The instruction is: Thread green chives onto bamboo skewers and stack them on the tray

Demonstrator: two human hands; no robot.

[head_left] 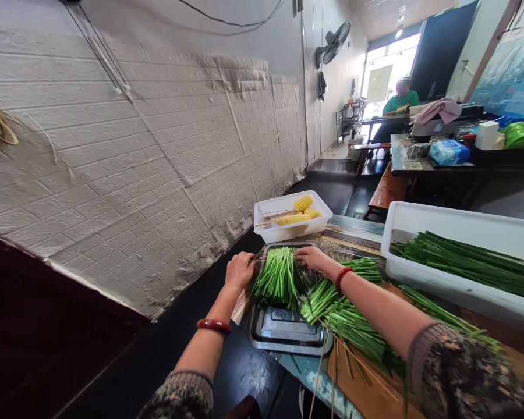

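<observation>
Thin brown wooden skewers (pixel 259 256) are gripped at one end by the curled fingers of the left hand (pixel 240 270). A fanned bundle of long green leaves (pixel 282 278) is held between both hands, over a rectangular grey metal tray (pixel 286 327). At its opposite edge, the right hand (pixel 313 259) is placed, fingers bent; their grip cannot be told.

The person's left hand (pixel 239 269) is curling beside the far left corner of the tray (pixel 288 327); the right hand (pixel 312 258) is apparently pinching near the far right corner.
</observation>
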